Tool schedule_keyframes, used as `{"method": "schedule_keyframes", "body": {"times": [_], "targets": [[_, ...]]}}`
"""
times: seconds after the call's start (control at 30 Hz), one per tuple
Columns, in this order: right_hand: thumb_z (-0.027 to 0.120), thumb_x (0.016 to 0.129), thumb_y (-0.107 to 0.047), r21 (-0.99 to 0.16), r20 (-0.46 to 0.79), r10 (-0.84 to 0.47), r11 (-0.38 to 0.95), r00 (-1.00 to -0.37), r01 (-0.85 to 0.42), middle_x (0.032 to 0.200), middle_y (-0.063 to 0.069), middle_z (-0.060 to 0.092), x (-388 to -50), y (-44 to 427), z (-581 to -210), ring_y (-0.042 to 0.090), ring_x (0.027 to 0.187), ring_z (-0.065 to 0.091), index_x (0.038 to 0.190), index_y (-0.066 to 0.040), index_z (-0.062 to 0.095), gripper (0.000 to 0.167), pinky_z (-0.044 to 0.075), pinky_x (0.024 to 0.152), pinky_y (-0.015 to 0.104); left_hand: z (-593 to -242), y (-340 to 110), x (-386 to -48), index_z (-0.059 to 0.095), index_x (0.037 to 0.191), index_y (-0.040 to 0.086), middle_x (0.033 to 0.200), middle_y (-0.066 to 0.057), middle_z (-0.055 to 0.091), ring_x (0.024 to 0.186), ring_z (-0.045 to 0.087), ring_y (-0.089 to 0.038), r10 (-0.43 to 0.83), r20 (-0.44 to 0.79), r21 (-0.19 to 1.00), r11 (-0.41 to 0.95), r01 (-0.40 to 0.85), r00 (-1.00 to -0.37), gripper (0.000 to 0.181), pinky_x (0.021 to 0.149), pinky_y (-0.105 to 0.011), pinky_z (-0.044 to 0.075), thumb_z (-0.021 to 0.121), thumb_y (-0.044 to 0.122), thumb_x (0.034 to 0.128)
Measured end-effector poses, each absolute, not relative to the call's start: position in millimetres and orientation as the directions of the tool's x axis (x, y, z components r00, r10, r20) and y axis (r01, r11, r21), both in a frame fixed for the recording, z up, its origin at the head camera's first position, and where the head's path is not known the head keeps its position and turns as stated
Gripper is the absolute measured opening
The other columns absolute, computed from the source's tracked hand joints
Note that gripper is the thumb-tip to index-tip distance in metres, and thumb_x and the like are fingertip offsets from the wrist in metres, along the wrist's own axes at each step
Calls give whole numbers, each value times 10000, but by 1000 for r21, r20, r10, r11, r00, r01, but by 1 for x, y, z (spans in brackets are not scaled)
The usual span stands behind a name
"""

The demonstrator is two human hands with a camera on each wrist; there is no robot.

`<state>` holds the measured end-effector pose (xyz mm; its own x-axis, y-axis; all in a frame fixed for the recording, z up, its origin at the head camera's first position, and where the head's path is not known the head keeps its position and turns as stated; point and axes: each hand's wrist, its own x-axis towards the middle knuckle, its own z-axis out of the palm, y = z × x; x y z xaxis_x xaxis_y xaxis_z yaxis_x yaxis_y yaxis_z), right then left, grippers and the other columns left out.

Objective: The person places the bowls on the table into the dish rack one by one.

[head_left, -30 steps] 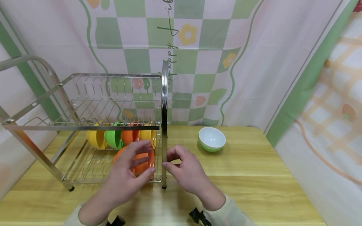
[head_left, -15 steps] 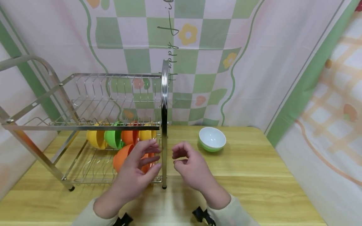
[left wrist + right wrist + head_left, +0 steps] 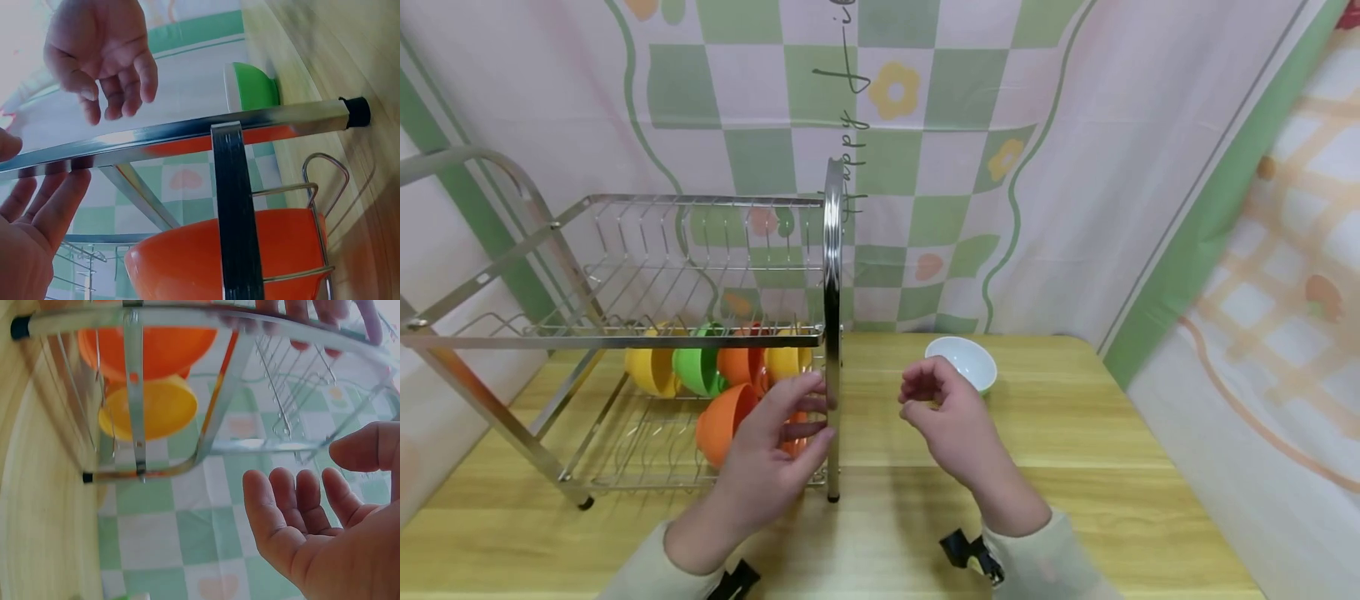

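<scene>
My left hand is at the right front post of a two-tier metal dish rack, its fingers loosely bent. In the left wrist view its fingertips meet the edge of that post; a firm grip does not show. Behind this hand an orange bowl sits on edge in the lower tier, partly hidden. My right hand hovers right of the rack, fingers loosely curled and holding nothing. Just beyond it, a bowl, white inside and green outside, stands upright on the table, partly covered by the hand.
In the lower tier's back row, yellow, green and orange bowls stand on edge, with another yellow bowl. The upper tier has bare wire slots. A patterned curtain hangs behind the wooden table.
My right hand has left the rack's post and moved right, in front of the green-and-white bowl. My left hand has shifted slightly right, to the post. The bowls stay put.
</scene>
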<state>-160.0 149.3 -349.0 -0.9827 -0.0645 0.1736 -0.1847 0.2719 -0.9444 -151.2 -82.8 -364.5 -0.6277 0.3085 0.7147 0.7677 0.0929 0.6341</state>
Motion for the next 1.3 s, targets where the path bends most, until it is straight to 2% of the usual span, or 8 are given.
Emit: {"method": "schedule_keyframes", "body": {"times": [0.3,0.4,0.57,0.7,0.9,1.13,1.3], "targets": [[564,869,110,-953,168,2,255,-986,-162,1076,232,550,-170,183,-347,338,972,562,1128,52,521,269,575,793,321,-368,-81,-154,493,1385,69,1179,-101,599,926,671,-248,293,773,549,138,825,-563,689,704,-297,598,690,-223,793],[541,879,115,-962,153,46,236,-987,-138,1105,255,527,-175,197,-345,343,985,566,1154,80,502,280,577,812,326,-368,-79,-154,499,1379,75,1146,-90,607,898,670,-243,280,781,532,171,830,-558,695,677,-282,598,695,-227,785],[511,926,89,-974,112,98,209,-989,-90,1122,230,494,-188,225,-339,265,980,590,1207,104,458,286,576,828,322,-369,-79,-153,468,1394,83,1127,-83,588,913,657,-229,291,758,547,203,812,-584,684,684,-267,594,680,-208,813],[536,952,21,-974,45,116,225,-992,-18,1165,222,469,-202,248,-337,265,1003,573,1306,77,421,377,579,827,347,-370,-78,-153,442,1404,74,1129,-86,569,921,648,-218,299,753,543,221,810,-587,684,692,-260,591,678,-197,822],[544,981,-76,-954,-99,109,271,-989,125,1311,266,432,-221,276,-341,375,1176,485,1465,29,314,546,569,855,377,-372,-77,-154,429,1400,56,1135,-101,554,925,643,-221,295,761,534,222,816,-578,667,688,-249,588,668,-193,830],[586,980,-132,-907,-219,84,350,-972,235,1457,308,348,-238,289,-352,489,1308,382,1524,26,253,657,550,896,415,-373,-76,-153,415,1406,62,1113,-103,547,923,639,-220,298,760,530,230,816,-578,666,695,-251,588,666,-180,838],[611,973,-150,-870,-300,72,387,-951,304,1459,293,341,-252,291,-362,471,1278,404,1510,44,260,670,536,921,447,-372,-75,-153,412,1411,62,1119,-101,545,932,636,-217,298,759,535,222,815,-579,654,705,-246,586,662,-165,850]]}}
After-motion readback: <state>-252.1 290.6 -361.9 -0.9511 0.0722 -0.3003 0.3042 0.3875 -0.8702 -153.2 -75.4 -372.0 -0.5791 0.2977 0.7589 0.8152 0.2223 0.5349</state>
